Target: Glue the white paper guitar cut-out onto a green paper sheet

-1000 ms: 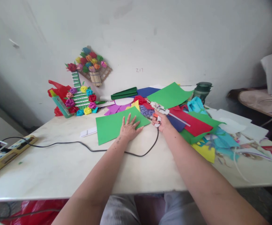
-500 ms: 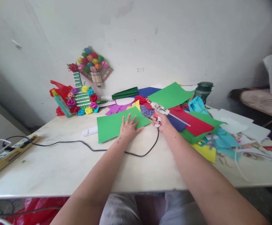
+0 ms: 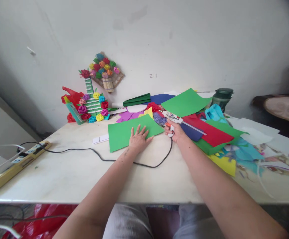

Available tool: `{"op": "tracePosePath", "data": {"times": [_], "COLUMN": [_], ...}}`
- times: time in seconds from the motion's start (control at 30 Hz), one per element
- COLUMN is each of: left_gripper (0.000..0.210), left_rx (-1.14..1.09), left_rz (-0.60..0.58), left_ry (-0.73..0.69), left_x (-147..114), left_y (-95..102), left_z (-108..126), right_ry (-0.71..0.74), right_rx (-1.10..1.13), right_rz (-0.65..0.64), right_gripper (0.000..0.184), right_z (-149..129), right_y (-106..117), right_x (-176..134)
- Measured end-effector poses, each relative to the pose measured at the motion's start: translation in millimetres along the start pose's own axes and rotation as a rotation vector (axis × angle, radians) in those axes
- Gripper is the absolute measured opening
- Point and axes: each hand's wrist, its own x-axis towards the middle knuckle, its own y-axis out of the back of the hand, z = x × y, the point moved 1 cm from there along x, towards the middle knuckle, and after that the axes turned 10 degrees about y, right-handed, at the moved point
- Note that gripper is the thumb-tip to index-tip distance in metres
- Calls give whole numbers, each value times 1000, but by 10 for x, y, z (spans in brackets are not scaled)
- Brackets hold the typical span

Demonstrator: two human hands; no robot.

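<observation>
Left hand: palm down, fingers spread wide, pressed on the near right part of the green sheet; it grips nothing.
Right hand: closed around the handle of the glue gun, to the right of the left hand.
Glue gun: white with an orange trigger, nozzle toward the far left; a clear glue stick sticks out of its back end toward the near right.
Green sheet: on the middle of the table, 1 white card just beside its left edge.
Black cord: runs from the gun's handle, under the left forearm, to the yellow power strip at the left.
Purple yarn: bundled just left of the gun.
Red sheet: right of the gun, overlapping other coloured paper.
Far left: a glue bottle leans beside a flower-trimmed frame.
Wall: "217" is written there.
</observation>
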Motion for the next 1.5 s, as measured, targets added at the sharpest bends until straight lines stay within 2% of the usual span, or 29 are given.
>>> {"op": "tracePosePath", "data": {"times": [0.2,0.6,0.8,1.33,1.5], "left_gripper": [59,59,59,54,54], "left_rx": [2,-5,-15,-60,-51], "left_rz": [41,23,73,30,110], "left_ry": [-18,-38,-34,5,-35], "left_x": [-12,-13,-33,-23,-56], "left_y": [-7,27,27,37,103], "left_z": [6,26,10,29,44], "right_ry": [3,-2,3,3,8], "right_rx": [-22,-19,-14,-25,-29], "right_rz": [6,-1,-4,7,-5], "right_gripper": [23,23,22,23,23], "right_z": [9,3,5,2,7], "right_y": [22,-7,7,-6,1], "right_x": [23,0,7,-4,4]}}
